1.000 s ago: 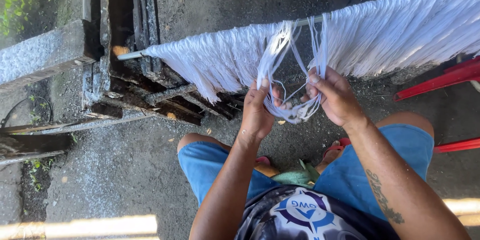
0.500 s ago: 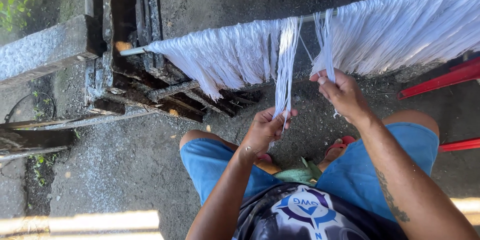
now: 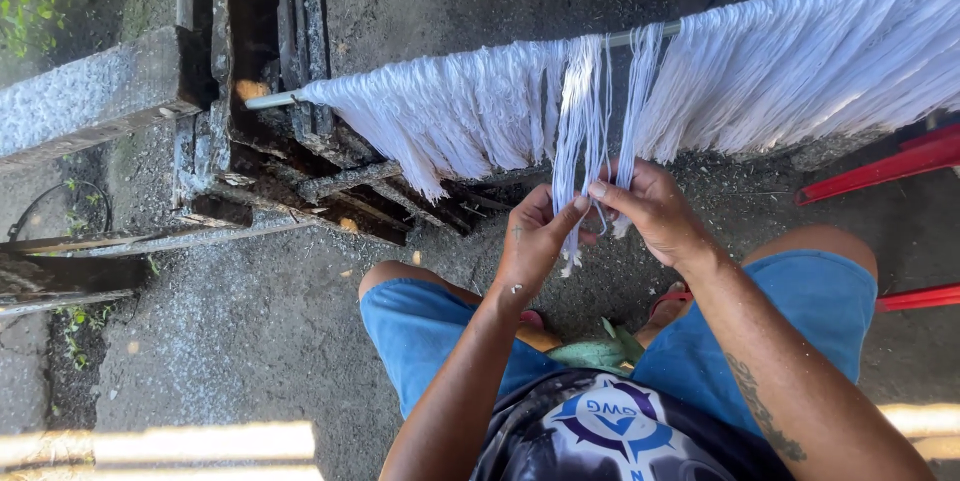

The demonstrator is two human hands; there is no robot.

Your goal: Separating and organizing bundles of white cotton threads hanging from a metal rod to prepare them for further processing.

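A narrow bundle of white strands point(image 3: 580, 131) is being pinched by the left hand point(image 3: 535, 241), whose thumb and fingers are closed around it just above its frayed lower end. The same bundle is being gripped a little higher by the right hand point(image 3: 655, 213), its fingertips point(image 3: 600, 188) pressed together on the strands, with a second thin bunch point(image 3: 640, 91) passing just behind its knuckles. Both hands are being held close together, almost touching, in front of the knees. The bundle is hanging from a thin horizontal rod point(image 3: 270, 99) above the hands, where it is being kept apart from the wide curtain of white fibres point(image 3: 800, 71) draped along the rod to either side. To the right of the right hand, red bars point(image 3: 880, 169) are being partly covered by the fibres. To the left of the left hand, weathered wooden slats point(image 3: 300, 1) and a concrete block point(image 3: 90, 91) are lying on the rough ground point(image 3: 250, 341).
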